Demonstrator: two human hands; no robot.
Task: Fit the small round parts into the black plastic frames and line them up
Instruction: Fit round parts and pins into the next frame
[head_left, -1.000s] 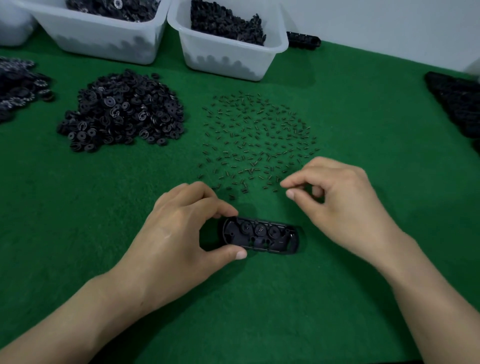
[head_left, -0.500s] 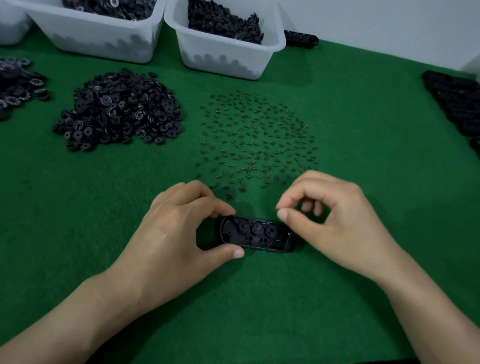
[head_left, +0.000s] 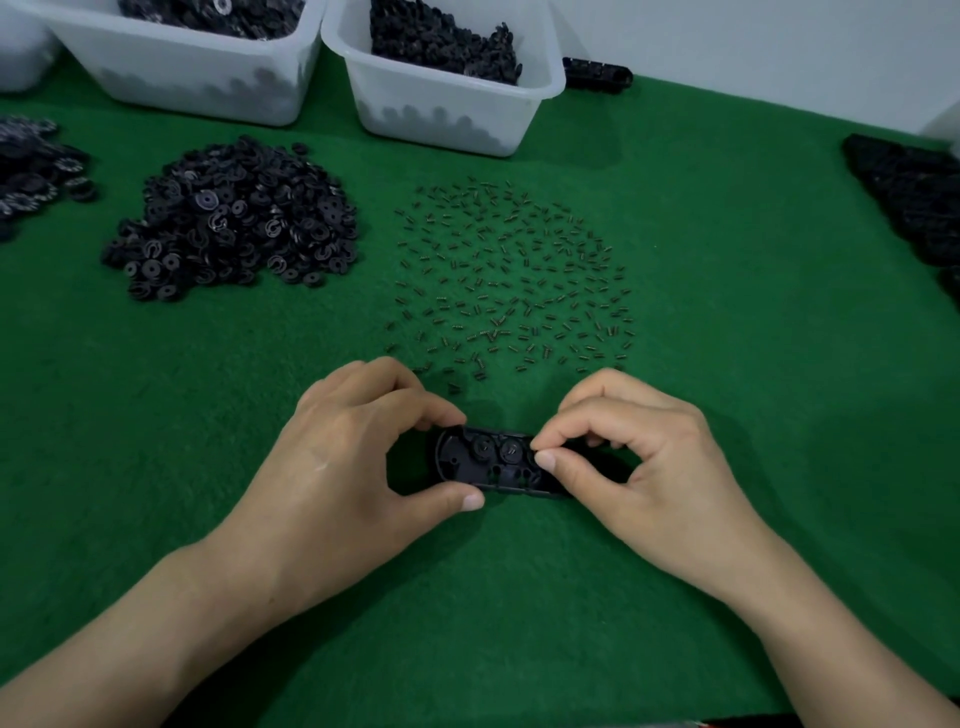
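Black plastic frame: near centre, flat on green felt, long side running left to right. Two seated round parts side by side in its middle.

Left hand: clamped on the frame's left end, thumb on the near edge, forefinger on the far edge.

Right hand: thumb and forefinger tips pinched together over the frame's right part, covering that end; anything between the tips too small to tell.

Scatter of tiny springs: just beyond both hands.

Heap of loose round parts: far left of the springs.

Second dark heap: left edge.

Two white tubs: far side, holding black pieces.

Stack of black frames: right edge.
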